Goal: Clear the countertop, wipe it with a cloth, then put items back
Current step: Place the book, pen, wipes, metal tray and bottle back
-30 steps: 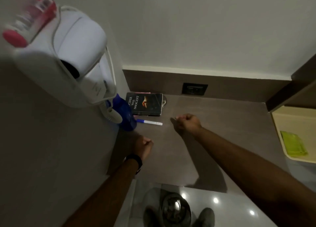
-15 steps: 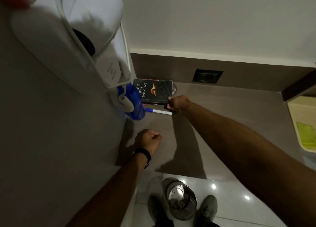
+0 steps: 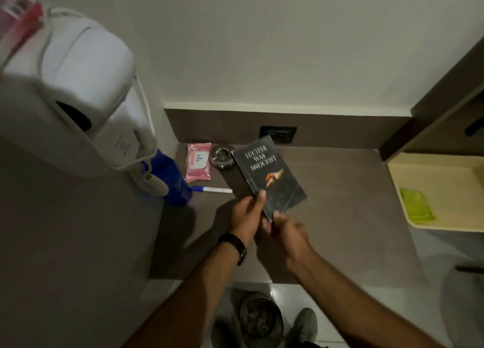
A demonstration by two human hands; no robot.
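Note:
A black paperback book (image 3: 269,173) is lifted off the brown countertop (image 3: 340,216), tilted with its cover up. My left hand (image 3: 246,214) grips its near left edge and my right hand (image 3: 285,228) grips its near bottom corner. On the counter behind lie a pink wipes packet (image 3: 198,161), a round dark ashtray (image 3: 221,156) and a white pen with a blue cap (image 3: 212,189). A blue bottle (image 3: 175,182) stands at the counter's left edge.
A white wall-mounted hair dryer (image 3: 78,93) hangs over the left side, above the blue bottle. A black wall socket (image 3: 278,134) sits in the backsplash. A cream tray (image 3: 445,190) holding a green cloth (image 3: 416,203) is at right. A metal bin (image 3: 260,319) stands on the floor below.
My right hand picked the book up from the back corner and brought it toward me; my left hand rose to take its edge. The wipes packet and ashtray are now uncovered.

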